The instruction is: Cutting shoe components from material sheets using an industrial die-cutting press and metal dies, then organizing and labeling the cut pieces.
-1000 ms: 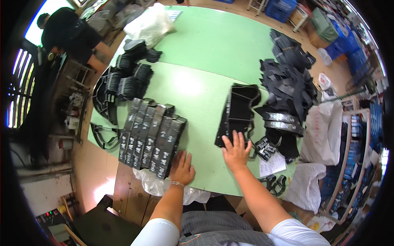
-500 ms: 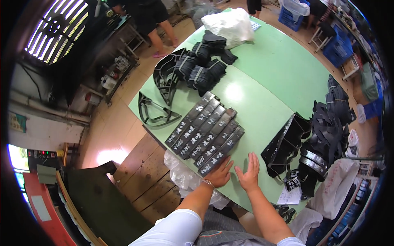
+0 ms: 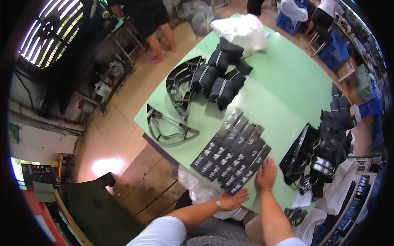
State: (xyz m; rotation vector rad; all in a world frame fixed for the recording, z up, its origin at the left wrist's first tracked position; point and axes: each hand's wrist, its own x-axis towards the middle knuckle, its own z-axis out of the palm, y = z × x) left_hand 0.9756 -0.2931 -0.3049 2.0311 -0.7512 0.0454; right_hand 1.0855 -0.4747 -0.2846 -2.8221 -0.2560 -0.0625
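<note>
Packs: our row of flat black printed packs [image 3: 232, 158] lies fanned on the green surface [image 3: 283, 82], just ahead of both hands.
Right hand: our right hand [image 3: 266, 175] is open, palm flat on the surface, touching the row's near end, probably to square it.
Left hand: our left hand [image 3: 232, 200] is open at the surface's near edge, resting on what looks like a clear plastic bag [image 3: 197, 189].
Beyond: black bundles [image 3: 221, 78] and curved frames [image 3: 174, 106] lie further out.
</note>
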